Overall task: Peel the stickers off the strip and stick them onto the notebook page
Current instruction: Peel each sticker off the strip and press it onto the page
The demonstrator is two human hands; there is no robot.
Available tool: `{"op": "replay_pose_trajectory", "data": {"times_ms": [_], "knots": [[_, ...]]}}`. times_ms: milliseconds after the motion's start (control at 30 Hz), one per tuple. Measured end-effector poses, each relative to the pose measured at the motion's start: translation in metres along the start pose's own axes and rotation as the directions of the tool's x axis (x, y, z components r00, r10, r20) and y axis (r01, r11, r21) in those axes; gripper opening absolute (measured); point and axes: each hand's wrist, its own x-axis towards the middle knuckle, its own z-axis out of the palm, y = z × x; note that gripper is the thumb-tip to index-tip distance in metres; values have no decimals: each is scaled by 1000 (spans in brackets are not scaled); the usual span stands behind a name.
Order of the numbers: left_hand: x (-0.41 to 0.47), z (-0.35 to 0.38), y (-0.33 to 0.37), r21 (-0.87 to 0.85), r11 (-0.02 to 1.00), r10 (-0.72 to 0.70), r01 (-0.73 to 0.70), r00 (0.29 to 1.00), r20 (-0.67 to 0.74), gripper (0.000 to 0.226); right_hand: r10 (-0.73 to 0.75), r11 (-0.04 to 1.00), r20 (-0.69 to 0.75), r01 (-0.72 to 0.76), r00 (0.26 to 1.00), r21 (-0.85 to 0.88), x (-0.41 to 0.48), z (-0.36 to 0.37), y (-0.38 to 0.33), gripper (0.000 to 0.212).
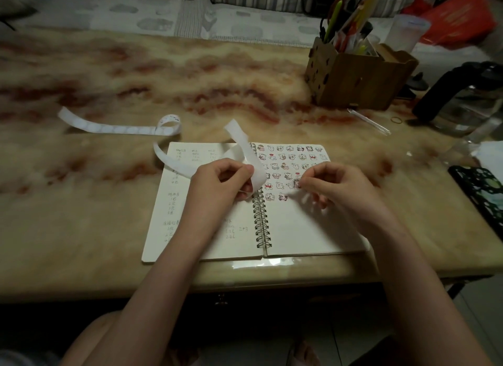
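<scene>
An open spiral notebook (299,229) lies at the table's front middle. Its right page carries several rows of small cartoon stickers (291,158); the left page has handwriting. My left hand (223,183) grips a white backing strip (245,150) over the spiral binding, and the strip curls up and back to the left. My right hand (334,183) pinches a small sticker (297,184) between thumb and forefinger, just above the right page beside the lower sticker rows. A second, emptied strip (117,127) lies curled on the table to the far left.
A wooden pen holder (356,79) full of pens stands at the back right, with a dark kettle (462,98) beside it. A patterned phone case (481,191) lies at the right edge. A clear pen (367,120) and a rubber band (396,119) lie behind the notebook.
</scene>
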Motion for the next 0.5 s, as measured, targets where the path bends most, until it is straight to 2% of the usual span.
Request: {"op": "replay_pose_trajectory", "data": {"times_ms": [167,500], "knots": [[-1,0,1,3,1000,-1,1,1000,16,15,64,994,5,-63,998,-92,-1,-4,1,6],[-1,0,0,23,1000,7,-8,1000,20,15,52,984,44,-44,998,-172,1,-1,0,5]]}}
